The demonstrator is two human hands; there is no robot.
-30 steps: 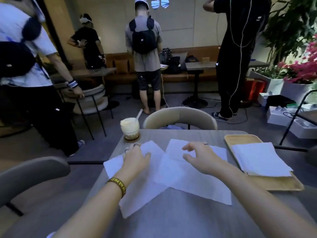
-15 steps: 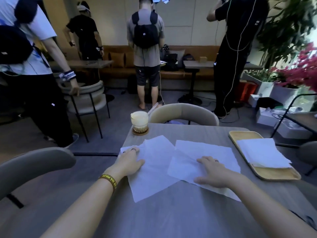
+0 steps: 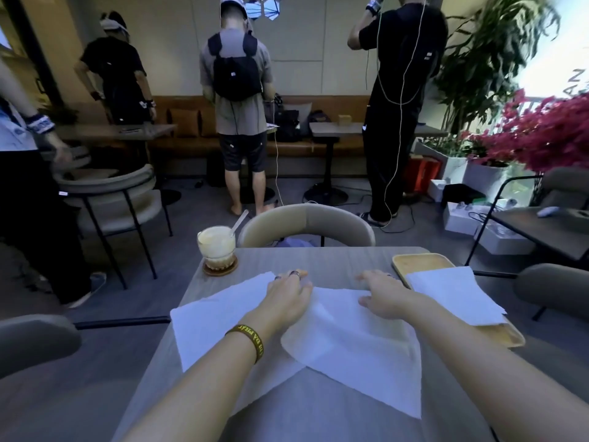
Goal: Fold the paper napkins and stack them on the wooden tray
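My left hand (image 3: 288, 298) flat, fingers straight, on the left napkin (image 3: 216, 323), right hand (image 3: 382, 296) likewise on the right napkin (image 3: 357, 346), wooden tray (image 3: 417, 261) right.

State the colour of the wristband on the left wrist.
The rubber wristband is yellow with dark lettering; the head view shows it.
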